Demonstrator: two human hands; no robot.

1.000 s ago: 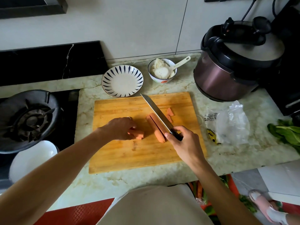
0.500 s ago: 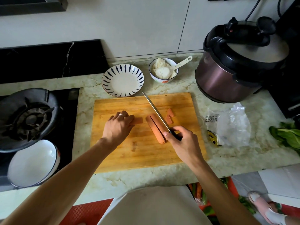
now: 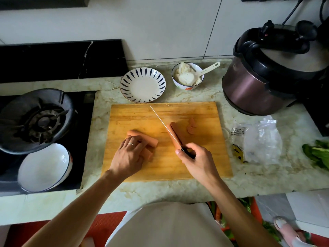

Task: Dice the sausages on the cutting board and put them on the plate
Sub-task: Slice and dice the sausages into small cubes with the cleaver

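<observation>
A wooden cutting board point(image 3: 163, 168) lies on the counter in front of me. My left hand point(image 3: 129, 155) rests on a sausage length point(image 3: 151, 140) at the board's left, fingers curled over it. My right hand point(image 3: 195, 160) grips the handle of a knife point(image 3: 164, 124) whose edge stands on a halved sausage point(image 3: 175, 134) in the board's middle. A few thin slices point(image 3: 191, 127) lie just right of it. The white plate with blue rays point(image 3: 142, 84) sits behind the board with nothing on it.
A bowl of rice with a spoon point(image 3: 187, 76) stands right of the plate, and a pressure cooker point(image 3: 267, 73) at the far right. A plastic bag point(image 3: 256, 139) and greens point(image 3: 318, 154) lie right of the board. A gas burner point(image 3: 37, 120) and white bowl point(image 3: 44, 167) are left.
My left hand has slid a sausage piece leftward on the board, away from the knife. The right hand holds the knife in nearly the same place on the halved sausage.
</observation>
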